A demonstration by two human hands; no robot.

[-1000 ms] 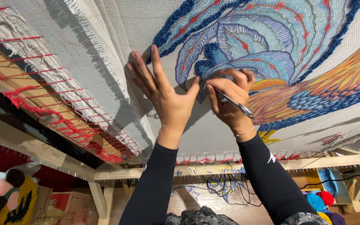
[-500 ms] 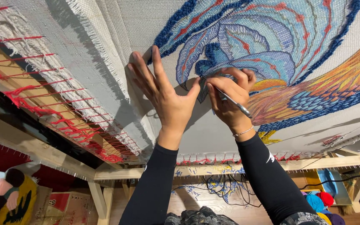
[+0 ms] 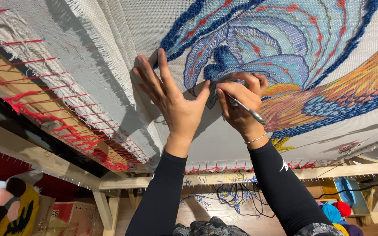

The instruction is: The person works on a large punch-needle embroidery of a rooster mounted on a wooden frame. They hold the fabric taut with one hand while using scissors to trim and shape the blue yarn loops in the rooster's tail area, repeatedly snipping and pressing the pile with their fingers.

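Head view: two hands worked a tufted rug stretched on a wooden frame (image 3: 241,177).

The left hand (image 3: 176,105) lay spread flat on the backing cloth (image 3: 162,26), holding nothing; the right hand (image 3: 241,105) was closed on a slim metal tool (image 3: 248,109), tip at the blue motif (image 3: 259,43) mid-cloth. Steady bracing beside the tip seemed wise.

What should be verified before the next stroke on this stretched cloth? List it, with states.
1. Left hand flat on the grey woven backing cloth: ok.
2. Right hand gripping the slim silver metal tool: ok.
3. Tool tip placement on the dark blue tufted outline: cannot tell, fingers hide it.
4. Cloth hooked along the pale wooden frame rail: ok.
5. Left thumb clear of the tool: ok, though close.
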